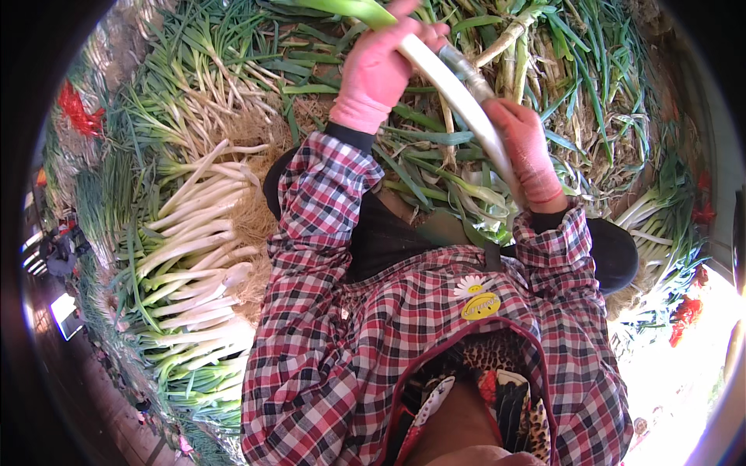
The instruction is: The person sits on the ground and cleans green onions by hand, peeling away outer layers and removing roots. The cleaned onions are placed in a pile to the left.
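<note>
My left hand (379, 70), in a pink glove, grips a large leek or Welsh onion (454, 87) near where its white shaft turns green. The green top runs out of view at the upper edge, and the white end slants down to the right. My right hand (518, 134), also gloved in pink, is closed around one end of a slim, shiny, partly see-through tool (466, 71) beside the shaft. The tool's other end meets the fingers of my left hand; its kind is not clear. Cut or stripped green leaves (431, 137) lie below the hands, before my lap.
Rows of white-stemmed leeks or onions (198, 250) with roots lie at the left. More bundles (221, 76) are at the upper left, a heap of unpeeled stalks (571, 87) at the upper right, and another bundle (658, 215) by my right knee. Red ties (78, 110) show at the far left.
</note>
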A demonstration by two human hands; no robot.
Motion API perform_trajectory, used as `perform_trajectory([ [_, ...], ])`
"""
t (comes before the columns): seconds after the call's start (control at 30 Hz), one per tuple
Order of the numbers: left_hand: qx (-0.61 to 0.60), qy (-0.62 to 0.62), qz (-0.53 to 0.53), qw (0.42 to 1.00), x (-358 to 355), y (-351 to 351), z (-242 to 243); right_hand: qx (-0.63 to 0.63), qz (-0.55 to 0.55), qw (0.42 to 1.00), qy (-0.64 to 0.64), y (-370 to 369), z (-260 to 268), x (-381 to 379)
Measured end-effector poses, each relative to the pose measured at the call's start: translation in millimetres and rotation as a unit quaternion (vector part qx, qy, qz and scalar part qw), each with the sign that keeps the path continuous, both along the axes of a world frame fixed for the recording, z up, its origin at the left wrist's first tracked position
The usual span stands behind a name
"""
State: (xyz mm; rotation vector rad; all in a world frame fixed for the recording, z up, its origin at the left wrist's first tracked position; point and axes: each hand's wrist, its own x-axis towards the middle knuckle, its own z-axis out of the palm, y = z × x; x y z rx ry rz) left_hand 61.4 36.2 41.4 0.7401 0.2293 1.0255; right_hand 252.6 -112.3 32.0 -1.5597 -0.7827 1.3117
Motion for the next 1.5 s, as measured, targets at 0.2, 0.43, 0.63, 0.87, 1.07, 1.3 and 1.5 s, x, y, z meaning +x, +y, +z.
perform_trajectory([
  [0.2,-0.220,-0.039,-0.039,0.974,18.1,-3.2,-21.7,0.197,-0.163,0.951,0.175,25.9,26.7,-13.5],
  [0.43,-0.286,-0.056,0.126,0.948,-24.7,65.6,-65.9,-0.022,0.205,0.978,-0.001,-77.6,50.4,33.7],
  [0.63,-0.223,-0.019,0.205,0.953,-54.2,65.9,-17.1,-0.306,0.275,0.765,-0.495,-159.1,-43.0,106.8],
  [0.87,-0.194,0.000,0.126,0.973,-11.6,11.9,7.2,0.045,0.084,0.976,-0.198,-39.9,6.9,52.7],
  [1.07,-0.204,-0.070,0.021,0.976,-6.2,11.7,-22.1,0.081,0.189,0.932,-0.299,-0.3,15.3,-24.4],
  [1.3,-0.217,-0.052,0.086,0.971,-4.3,22.7,-30.4,-0.044,0.185,0.982,-0.012,-15.0,22.6,-9.4],
  [1.5,-0.116,-0.246,-0.137,0.953,-15.6,16.8,-18.2,-0.014,0.343,0.929,0.135,-38.2,-28.6,13.0],
])
